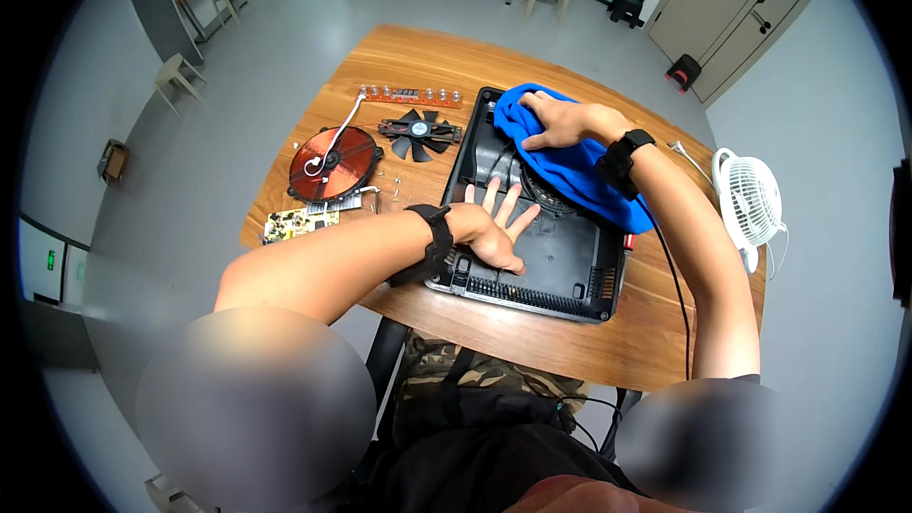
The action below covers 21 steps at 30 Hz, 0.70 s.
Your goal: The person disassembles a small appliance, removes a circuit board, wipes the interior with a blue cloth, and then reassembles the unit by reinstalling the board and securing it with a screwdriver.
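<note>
Left hand (492, 236) is held open, fingers spread, and set on the black rectangular plastic housing (560, 252), which lies right of centre on the brown wooden worktop (560, 353), close to its near edge. For what appears to be wiping, the housing is best kept steady under that palm, strokes made evenly, and loose folds kept from catching in the round black plastic grille (543, 194). This grille is partly hidden by a bunched bright-blue fabric cloth (575, 174), draped across the housing's right edge. Over the cloth the right hand (572, 123) is placed, fingers bent and thumb apart; whether the fabric is gripped or merely pressed cannot be told.
</note>
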Available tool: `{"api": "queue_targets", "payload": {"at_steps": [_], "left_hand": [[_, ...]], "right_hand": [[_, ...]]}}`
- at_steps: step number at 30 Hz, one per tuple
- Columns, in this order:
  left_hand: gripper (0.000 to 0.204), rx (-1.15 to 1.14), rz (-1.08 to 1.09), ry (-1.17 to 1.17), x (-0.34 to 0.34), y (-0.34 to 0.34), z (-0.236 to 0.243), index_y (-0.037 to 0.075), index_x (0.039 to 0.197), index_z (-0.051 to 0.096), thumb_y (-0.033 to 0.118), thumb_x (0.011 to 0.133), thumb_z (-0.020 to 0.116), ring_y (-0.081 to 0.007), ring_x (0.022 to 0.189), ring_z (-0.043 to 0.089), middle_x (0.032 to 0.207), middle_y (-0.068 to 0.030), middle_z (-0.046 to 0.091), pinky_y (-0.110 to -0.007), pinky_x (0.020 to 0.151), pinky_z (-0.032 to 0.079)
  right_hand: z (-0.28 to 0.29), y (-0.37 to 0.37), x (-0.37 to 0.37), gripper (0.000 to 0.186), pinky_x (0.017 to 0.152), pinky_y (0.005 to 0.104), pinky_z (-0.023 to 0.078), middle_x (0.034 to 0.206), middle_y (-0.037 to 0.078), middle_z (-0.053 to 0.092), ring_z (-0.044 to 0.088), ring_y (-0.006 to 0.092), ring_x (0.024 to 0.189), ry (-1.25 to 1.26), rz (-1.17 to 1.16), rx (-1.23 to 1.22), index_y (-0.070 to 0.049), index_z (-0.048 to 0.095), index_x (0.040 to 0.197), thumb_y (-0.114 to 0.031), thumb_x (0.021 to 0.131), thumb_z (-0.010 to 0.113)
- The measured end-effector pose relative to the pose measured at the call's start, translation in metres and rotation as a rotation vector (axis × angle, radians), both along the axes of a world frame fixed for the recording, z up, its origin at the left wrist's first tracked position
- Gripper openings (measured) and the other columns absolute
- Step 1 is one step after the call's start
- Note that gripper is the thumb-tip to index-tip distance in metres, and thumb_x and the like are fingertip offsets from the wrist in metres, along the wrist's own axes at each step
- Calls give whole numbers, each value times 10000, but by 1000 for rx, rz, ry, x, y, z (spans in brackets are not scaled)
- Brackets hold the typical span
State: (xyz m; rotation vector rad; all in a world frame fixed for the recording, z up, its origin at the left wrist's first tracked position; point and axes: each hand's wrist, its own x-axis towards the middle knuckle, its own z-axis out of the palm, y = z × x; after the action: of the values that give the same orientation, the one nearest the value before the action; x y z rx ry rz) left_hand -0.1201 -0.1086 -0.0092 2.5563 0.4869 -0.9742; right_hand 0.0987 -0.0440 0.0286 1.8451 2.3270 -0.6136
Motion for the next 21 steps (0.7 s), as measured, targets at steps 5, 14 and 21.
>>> {"api": "queue_targets", "payload": {"at_steps": [5,14,21], "left_hand": [[1120,-29,12,8,-2,3,-4,179,1600,-149,767,864,457,-557,1448,-231,1600,-291,-258,-740,1099,-27],[1135,-11,25,-1,-1,3,-5,186,1600,-148,769,854,480,-551,1450,-232,1606,-284,-253,-729,1109,-23],[1119,-10,8,7,3,1,-3,169,1600,-145,759,870,465,-554,1447,-238,1604,-295,-245,-734,1105,-21]], "right_hand": [[-14,-3,-14,838,1077,508,428,1480,255,410,504,458,1283,-116,-126,-18,-189,324,1508,-245,819,796],[-5,0,-17,741,1003,442,499,1271,162,645,586,370,1218,-68,-94,111,-178,538,1393,-96,725,847],[-28,-3,3,709,1013,432,484,1213,171,632,576,375,1190,40,88,264,-158,561,1361,-15,715,817]]}}
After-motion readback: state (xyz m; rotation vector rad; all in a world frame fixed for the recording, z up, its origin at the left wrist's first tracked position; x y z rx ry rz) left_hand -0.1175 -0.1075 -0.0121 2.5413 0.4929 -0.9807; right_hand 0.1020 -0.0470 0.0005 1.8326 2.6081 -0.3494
